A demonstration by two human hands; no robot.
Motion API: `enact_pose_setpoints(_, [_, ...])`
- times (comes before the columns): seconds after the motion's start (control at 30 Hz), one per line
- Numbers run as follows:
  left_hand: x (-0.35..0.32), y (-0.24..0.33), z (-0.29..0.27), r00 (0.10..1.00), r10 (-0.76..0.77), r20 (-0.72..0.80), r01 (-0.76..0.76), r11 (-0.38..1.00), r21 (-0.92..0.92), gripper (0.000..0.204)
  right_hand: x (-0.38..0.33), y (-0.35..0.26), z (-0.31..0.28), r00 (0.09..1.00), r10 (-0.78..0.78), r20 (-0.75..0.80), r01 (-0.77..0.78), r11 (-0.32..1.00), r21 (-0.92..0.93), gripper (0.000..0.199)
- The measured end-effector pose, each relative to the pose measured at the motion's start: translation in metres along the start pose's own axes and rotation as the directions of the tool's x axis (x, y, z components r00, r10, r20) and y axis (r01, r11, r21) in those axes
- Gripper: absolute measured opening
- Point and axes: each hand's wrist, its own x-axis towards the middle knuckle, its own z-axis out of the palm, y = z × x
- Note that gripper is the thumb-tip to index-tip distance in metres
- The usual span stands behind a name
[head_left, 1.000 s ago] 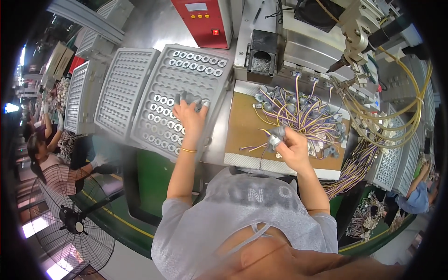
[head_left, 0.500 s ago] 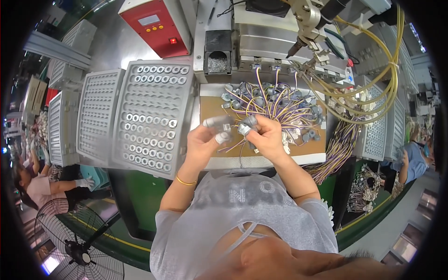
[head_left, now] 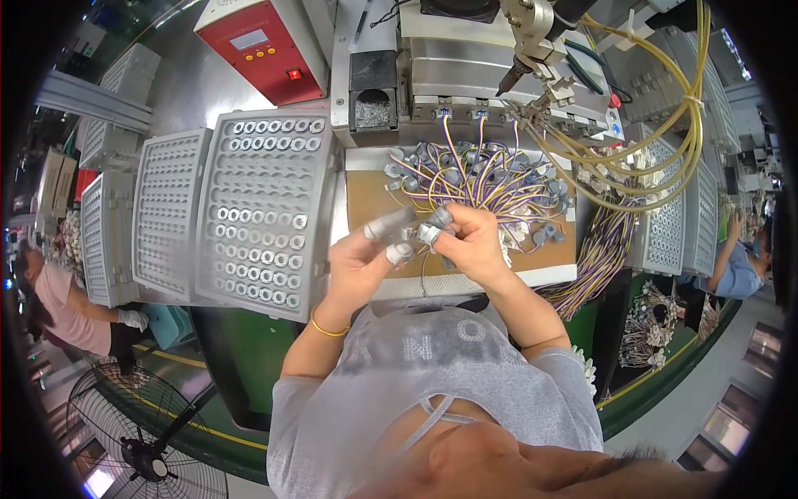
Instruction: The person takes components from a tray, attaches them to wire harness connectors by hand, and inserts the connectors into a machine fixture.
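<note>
My left hand is held over the work board, its thumb and forefinger wearing pale fingertip covers. They close around a small, shiny piece, smeared by blur. Directly beside it, my right hand pinches something small and grey between its covered thumb and forefinger; the fingers hide most of it. A thin wire hangs down below the hands. Just beyond them a heap of purple, yellow and white wires with grey round caps is spread on the brown board.
On the left stands a grey tray with rows of metal rings, another tray beside it. Behind are a red control box, a black bin and a metal fixture. Yellow tubes loop at right. Co-workers sit on both sides.
My hands have come slightly closer together, still pinching. The whole view has shifted a little to the left. The co-worker at left has drawn a gloved hand back.
</note>
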Motion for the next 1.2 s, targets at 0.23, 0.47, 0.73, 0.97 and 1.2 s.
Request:
enact_pose_setpoints(0.23, [0.001, 0.002, 0.007, 0.993, 0.115, 0.001, -0.115, 0.989, 0.095, 0.034, -0.002, -0.002, -0.002, 0.992, -0.124, 0.028, 0.126, 0.989, -0.076, 0.007])
enact_pose_setpoints(0.47, [0.005, -0.007, 0.011, 0.981, -0.155, -0.114, 0.149, 0.987, -0.056, 0.023, -0.003, -0.004, -0.002, 0.992, -0.11, 0.068, 0.121, 0.975, -0.185, 0.004])
enact_pose_setpoints(0.73, [0.015, -0.025, 0.04, 0.959, -0.269, 0.088, 0.283, 0.895, -0.344, 0.033, -0.007, -0.007, -0.04, 0.983, 0.135, 0.126, -0.143, 0.988, 0.054, 0.016])
enact_pose_setpoints(0.97, [0.022, -0.101, 0.026, 0.865, 0.347, 0.362, -0.477, 0.346, 0.808, 0.026, 0.014, 0.021, -0.157, 0.629, -0.171, -0.758, 0.451, 0.875, 0.177, 0.01])
enact_pose_setpoints(1.2, [0.019, -0.075, 0.028, 0.911, 0.273, 0.31, -0.408, 0.487, 0.772, 0.017, 0.046, 0.056, -0.164, 0.677, -0.111, -0.728, 0.5, 0.795, 0.343, 0.005])
